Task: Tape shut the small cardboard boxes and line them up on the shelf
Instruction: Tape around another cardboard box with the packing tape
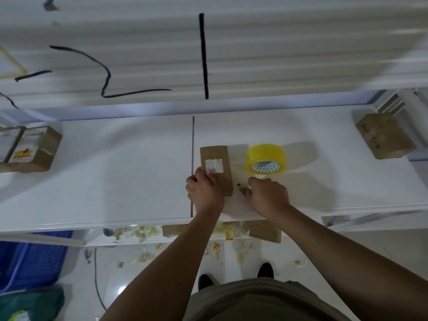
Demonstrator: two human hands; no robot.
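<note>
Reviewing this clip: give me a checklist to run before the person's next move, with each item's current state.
1. Left hand holds the small box steady on the shelf: ok.
2. Tape roll stands beside the box, near the right hand: ok.
3. Right hand pinches the tape end: cannot tell.
4. Box flaps lie closed: ok.
5. Top seam taped: cannot tell.
6. Bare shelf left for lining up: ok.

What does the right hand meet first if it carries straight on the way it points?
Probably the small cardboard box, held by the left hand: the right hand points toward its right side. The tape roll lies just off that line.
</note>
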